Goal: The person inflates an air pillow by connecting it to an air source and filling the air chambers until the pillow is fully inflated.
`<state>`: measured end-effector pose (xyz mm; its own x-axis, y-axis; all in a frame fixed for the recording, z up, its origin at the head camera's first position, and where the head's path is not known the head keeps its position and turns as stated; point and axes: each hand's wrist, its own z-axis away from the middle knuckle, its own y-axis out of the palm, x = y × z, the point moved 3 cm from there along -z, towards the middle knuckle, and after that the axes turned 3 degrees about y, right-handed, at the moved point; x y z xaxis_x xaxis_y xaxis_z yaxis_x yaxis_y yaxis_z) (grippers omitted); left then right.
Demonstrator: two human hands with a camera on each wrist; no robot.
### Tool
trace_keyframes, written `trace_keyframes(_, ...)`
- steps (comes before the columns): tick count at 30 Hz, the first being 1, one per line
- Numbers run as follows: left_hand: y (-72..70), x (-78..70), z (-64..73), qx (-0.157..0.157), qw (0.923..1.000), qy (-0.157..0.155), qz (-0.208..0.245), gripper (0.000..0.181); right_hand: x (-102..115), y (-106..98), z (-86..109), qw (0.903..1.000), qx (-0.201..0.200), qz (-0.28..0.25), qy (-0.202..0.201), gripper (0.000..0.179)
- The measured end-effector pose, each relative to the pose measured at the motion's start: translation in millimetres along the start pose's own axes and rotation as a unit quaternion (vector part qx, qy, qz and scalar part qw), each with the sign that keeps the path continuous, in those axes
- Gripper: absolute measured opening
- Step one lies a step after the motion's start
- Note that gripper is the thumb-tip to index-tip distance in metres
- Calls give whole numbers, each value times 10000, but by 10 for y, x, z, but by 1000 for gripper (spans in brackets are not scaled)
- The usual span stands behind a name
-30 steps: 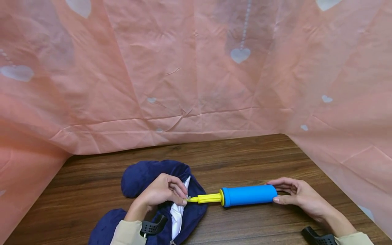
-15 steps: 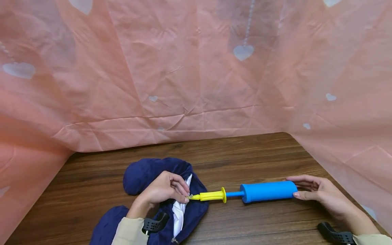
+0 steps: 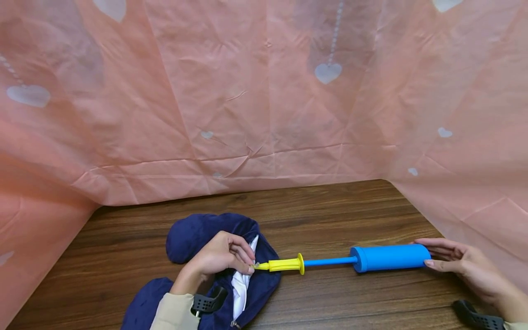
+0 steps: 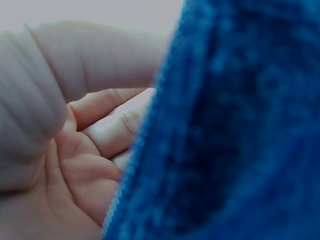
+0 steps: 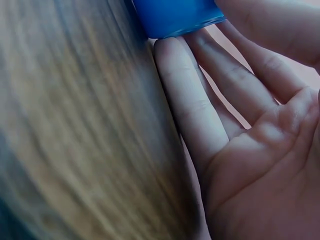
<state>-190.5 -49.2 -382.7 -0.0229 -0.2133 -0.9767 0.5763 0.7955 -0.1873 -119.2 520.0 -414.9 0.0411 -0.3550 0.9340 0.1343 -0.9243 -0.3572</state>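
A navy U-shaped neck pillow (image 3: 198, 236) lies on the table, its zipper open on a white liner (image 3: 240, 289). My left hand (image 3: 218, 256) pinches a small clear valve at the opening, where the tip of a hand pump's yellow nozzle end (image 3: 284, 265) meets it. Thin blue rod (image 3: 330, 261) shows between this yellow part and the pump's blue barrel (image 3: 392, 257). At the barrel's far end, my right hand (image 3: 466, 263) grips it between thumb and fingers. Pillow fabric (image 4: 245, 125) hides the left fingertips in the left wrist view; the barrel's end (image 5: 180, 15) shows in the right.
Pink cloth (image 3: 264, 101) with pale hearts hangs behind the wooden table (image 3: 330, 206) and along both sides. Black wrist mounts (image 3: 209, 302) sit on both wrists. The pillow's zipper pull (image 3: 235, 324) lies near the bottom edge of the head view.
My right hand has drawn the blue barrel to the right, away from the yellow part, baring a growing length of rod. The left hand and pillow stay nearly in place.
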Motion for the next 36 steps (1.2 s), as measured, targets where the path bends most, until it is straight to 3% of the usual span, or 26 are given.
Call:
trace_keyframes(7, -4, -3, 2, -11, 10000, 13, -12, 27, -7, -44, 39, 9998, -6, -177, 25, 50)
trace_keyframes(15, -5, 2, 5, -18, 10000, -35, -55, 27, 18, 6, 43, 9997, -128, 187, 82, 48)
trace_keyframes(25, -36, -16, 9, -65, 9999, 52, -88, 28, 166, 334, -128, 9976, 614, -314, -70, 46)
trace_keyframes(36, -24, -57, 11, -117, 9999, -71, -89, 28, 397, 802, -268, 9967, 780, -20, -242, 39)
